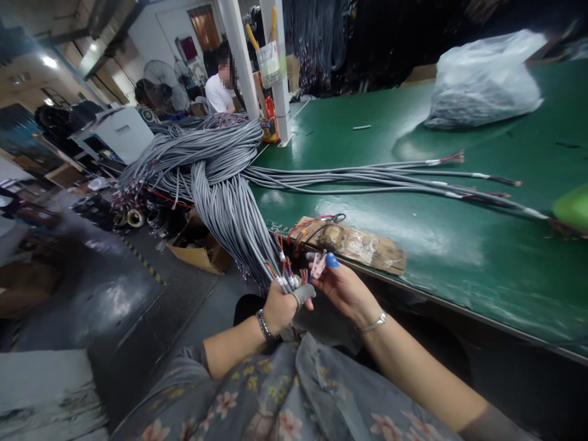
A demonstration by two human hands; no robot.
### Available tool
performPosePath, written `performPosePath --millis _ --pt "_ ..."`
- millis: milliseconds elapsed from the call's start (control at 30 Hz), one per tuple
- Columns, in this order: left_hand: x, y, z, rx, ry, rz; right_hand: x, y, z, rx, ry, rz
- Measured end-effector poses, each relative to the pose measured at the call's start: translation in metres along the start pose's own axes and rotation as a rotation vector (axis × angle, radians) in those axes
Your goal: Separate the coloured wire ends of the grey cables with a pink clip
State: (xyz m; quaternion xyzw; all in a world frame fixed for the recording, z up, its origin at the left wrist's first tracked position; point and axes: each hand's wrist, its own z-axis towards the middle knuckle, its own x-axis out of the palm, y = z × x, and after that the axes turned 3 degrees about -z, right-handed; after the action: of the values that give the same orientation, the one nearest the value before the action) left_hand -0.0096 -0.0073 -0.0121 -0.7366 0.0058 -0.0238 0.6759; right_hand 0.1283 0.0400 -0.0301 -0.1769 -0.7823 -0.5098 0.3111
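My left hand (281, 306) is closed round the ends of several grey cables (229, 208), which hang down from a big bundle draped off the green table (459, 245); their coloured wire tips stick up above my fist. My right hand (342, 285) is just to the right, its fingers pinched on a small pale connector (318, 264) at the wire tips. One fingertip wears a blue cot and another a grey one. Both wrists carry bracelets.
More grey cables (390, 177) lie stretched across the table. A taped brown block (356, 244) with red wires sits at the table edge. A white plastic bag (482, 82) lies far right. Another person (219, 86) sits at the back. A cardboard box (197, 251) stands on the floor.
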Motion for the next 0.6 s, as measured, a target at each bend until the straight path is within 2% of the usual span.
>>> performPosePath --millis 233,367,600 --pt "0.0007 0.001 0.0004 -0.011 -0.014 0.037 0.0033 -0.0016 0.0016 -0.037 -0.027 0.018" --pt "-0.0012 0.0022 -0.0008 -0.038 -0.017 0.025 0.0008 -0.0055 0.0009 0.007 0.003 0.032" --pt "-0.0072 0.0002 -0.0065 0.029 0.007 0.001 0.0023 -0.0012 -0.0028 0.068 0.048 0.056"
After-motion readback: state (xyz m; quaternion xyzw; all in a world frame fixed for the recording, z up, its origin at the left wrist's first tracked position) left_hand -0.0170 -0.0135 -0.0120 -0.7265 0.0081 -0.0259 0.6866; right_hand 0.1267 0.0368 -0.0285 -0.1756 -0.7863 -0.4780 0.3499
